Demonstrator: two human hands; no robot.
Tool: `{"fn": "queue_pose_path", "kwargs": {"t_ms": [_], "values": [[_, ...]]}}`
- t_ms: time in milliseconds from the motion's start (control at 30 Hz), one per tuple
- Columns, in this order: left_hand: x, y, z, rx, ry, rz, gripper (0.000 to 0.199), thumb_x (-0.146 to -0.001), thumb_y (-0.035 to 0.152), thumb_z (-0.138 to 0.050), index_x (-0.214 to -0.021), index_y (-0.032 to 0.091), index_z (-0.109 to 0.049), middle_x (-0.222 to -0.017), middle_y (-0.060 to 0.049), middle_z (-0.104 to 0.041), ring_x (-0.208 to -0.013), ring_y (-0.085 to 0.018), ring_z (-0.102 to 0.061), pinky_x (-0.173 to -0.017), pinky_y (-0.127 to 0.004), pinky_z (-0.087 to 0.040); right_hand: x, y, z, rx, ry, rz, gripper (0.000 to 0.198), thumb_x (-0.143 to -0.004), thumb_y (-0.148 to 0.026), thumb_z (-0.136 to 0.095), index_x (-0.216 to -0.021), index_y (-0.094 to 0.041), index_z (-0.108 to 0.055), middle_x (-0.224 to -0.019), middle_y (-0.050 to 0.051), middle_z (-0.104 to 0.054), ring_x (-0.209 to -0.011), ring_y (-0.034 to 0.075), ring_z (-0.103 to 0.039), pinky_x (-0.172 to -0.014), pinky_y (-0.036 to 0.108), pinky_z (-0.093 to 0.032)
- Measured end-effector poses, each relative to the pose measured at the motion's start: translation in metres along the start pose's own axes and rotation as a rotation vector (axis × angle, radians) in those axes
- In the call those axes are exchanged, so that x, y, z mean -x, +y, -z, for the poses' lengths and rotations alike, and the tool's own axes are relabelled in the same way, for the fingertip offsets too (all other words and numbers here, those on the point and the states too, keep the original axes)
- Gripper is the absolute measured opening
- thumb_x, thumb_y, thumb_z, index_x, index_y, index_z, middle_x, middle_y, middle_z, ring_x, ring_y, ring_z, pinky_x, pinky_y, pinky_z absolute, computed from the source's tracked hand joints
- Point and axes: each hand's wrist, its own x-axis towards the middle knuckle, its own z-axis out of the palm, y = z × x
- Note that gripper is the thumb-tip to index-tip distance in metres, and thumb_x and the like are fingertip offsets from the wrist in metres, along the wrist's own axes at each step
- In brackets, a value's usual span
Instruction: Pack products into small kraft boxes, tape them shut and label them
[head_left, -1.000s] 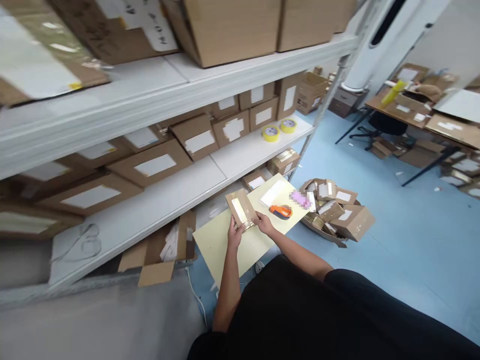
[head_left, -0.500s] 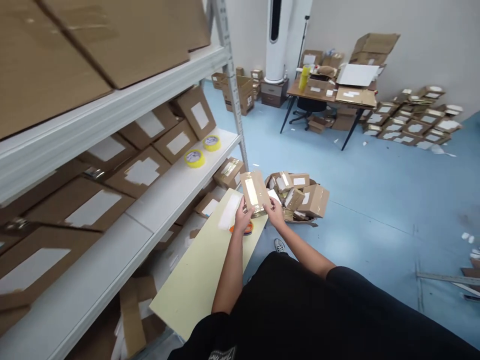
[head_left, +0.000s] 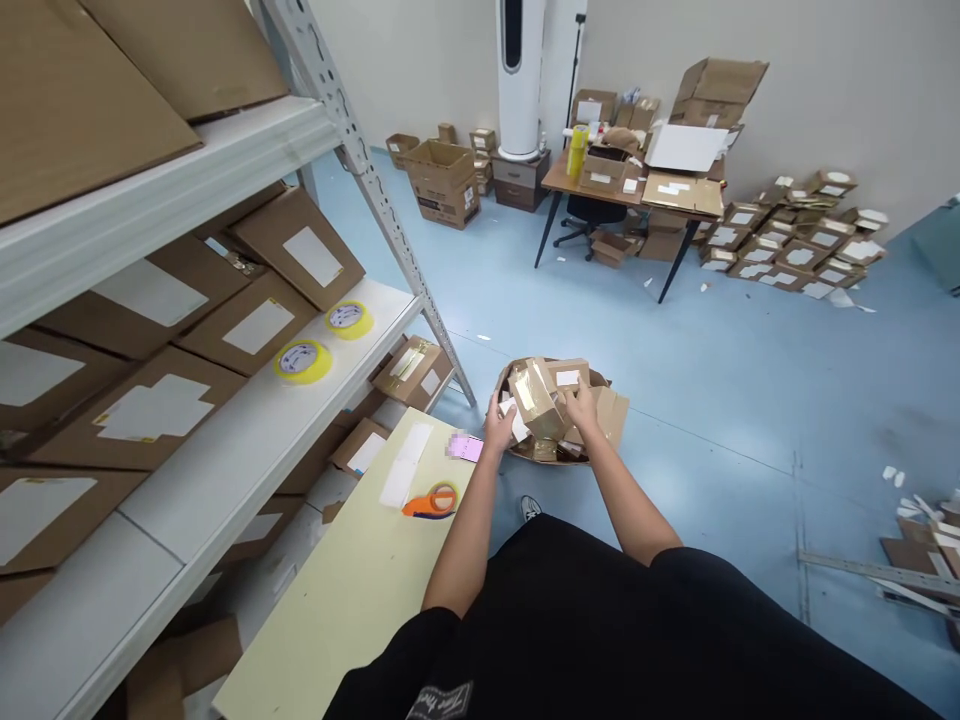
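Above a large open carton (head_left: 501, 388) on the floor, a small taped cardboard box (head_left: 537, 400) sits tilted between my two hands. My left hand (head_left: 498, 428) is closed at its left side, close to something white. At the box's right side, my right hand (head_left: 583, 408) is closed with its fingers curled. Several small boxes fill the carton, among them one with a white label (head_left: 568, 377). On the pale yellow board to the left lie an orange tape cutter (head_left: 430, 500), a pink phone-like item (head_left: 465, 447) and a white strip (head_left: 406, 465).
A metal shelf (head_left: 247, 390) at left carries labelled boxes and two yellow tape rolls (head_left: 302, 361) (head_left: 349, 319). Beyond the carton stands a cluttered desk (head_left: 559, 175). Stacked boxes (head_left: 799, 255) line the wall at right. A shelf post (head_left: 390, 220) rises near the yellow board.
My hands have carried the small box from over the yellow board, away and to the right, to the carton. The tape cutter and pink item are now uncovered. The view has shifted right.
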Motion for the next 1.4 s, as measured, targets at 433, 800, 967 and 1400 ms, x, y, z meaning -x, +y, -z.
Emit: {"fn": "queue_pose_path", "kwargs": {"t_ms": [433,800,967,1400], "values": [[0.046,0.03,0.075,0.139,0.246,0.012,0.06,-0.094,0.041,-0.07,-0.151,0.024,-0.056,-0.161,-0.012,-0.051,-0.149,-0.03,-0.048,-0.12,-0.044,-0.043,0.024,-0.082,-0.063,-0.36,-0.278,0.27,0.059,-0.09,-0.053,-0.061,-0.137,-0.018,-0.066,-0.132,0.016,-0.072,-0.128,0.033,-0.064,-0.11,0.049,-0.051],[0.166,0.012,0.191,0.168,0.517,-0.072,0.058,-0.095,0.04,-0.07,-0.15,0.029,-0.057,-0.163,-0.01,-0.049,-0.151,-0.032,-0.044,-0.119,-0.048,-0.045,0.16,-0.135,-0.132,-0.348,-0.541,0.522,0.049,-0.094,-0.048,-0.06,-0.134,-0.021,-0.067,-0.137,0.015,-0.071,-0.127,0.031,-0.065,-0.101,0.046,-0.056],[0.247,-0.005,0.262,0.186,0.678,-0.089,0.057,-0.095,0.04,-0.07,-0.149,0.029,-0.057,-0.16,-0.01,-0.052,-0.152,-0.03,-0.044,-0.119,-0.049,-0.044,0.25,-0.156,-0.169,-0.324,-0.65,0.634,0.049,-0.095,-0.049,-0.058,-0.135,-0.021,-0.066,-0.139,0.015,-0.069,-0.129,0.031,-0.064,-0.101,0.049,-0.056],[0.388,-0.074,0.344,0.203,0.997,-0.064,0.047,-0.098,0.041,-0.065,-0.142,0.025,-0.062,-0.152,-0.013,-0.06,-0.144,-0.029,-0.053,-0.117,-0.046,-0.046,0.372,-0.156,-0.229,-0.108,-0.824,0.94,0.052,-0.096,-0.044,-0.055,-0.145,-0.025,-0.061,-0.148,0.012,-0.063,-0.134,0.031,-0.059,-0.106,0.05,-0.055]]}}
